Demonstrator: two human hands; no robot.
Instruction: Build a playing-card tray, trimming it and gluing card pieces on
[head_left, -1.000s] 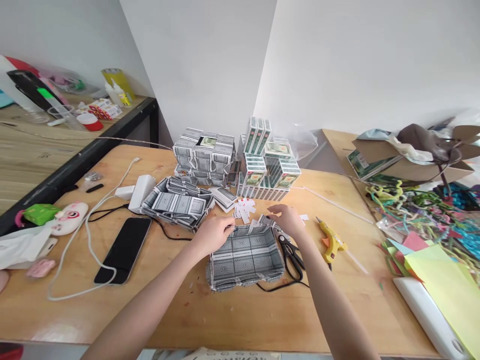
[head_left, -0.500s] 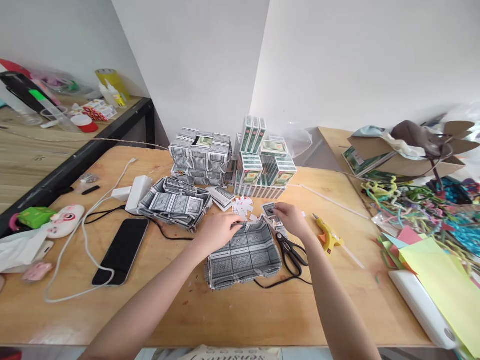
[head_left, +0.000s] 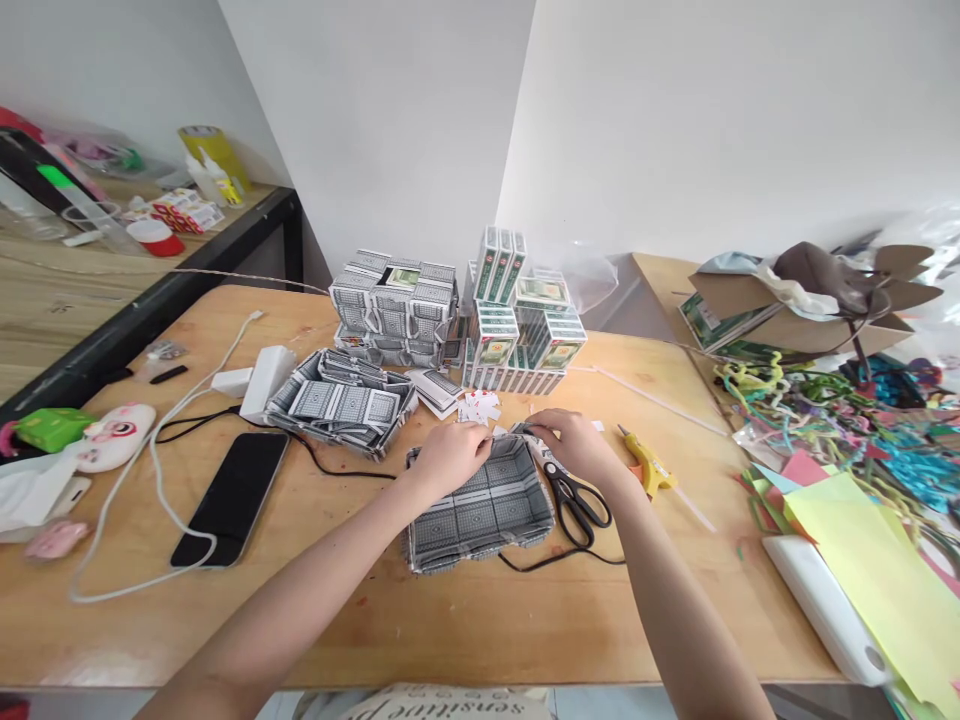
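A shallow tray made of patterned playing cards (head_left: 480, 512) lies on the wooden table (head_left: 465, 620) in front of me. My left hand (head_left: 448, 455) pinches the tray's far rim, fingers closed on it. My right hand (head_left: 568, 443) is at the far right corner of the same rim, fingers closed on a small card piece that touches the rim. Loose cut card pieces (head_left: 480, 408) lie just beyond the tray.
Black scissors (head_left: 574, 497) and a yellow glue gun (head_left: 645, 462) lie right of the tray. A second card tray (head_left: 339, 403), stacked card boxes (head_left: 517, 330), a phone (head_left: 231, 496) with cables, coloured paper (head_left: 877, 560) and pipe cleaners surround the spot.
My right hand came down from above the loose pieces to the tray's far right corner. My left hand slid a little right along the far rim. The view shifted slightly.
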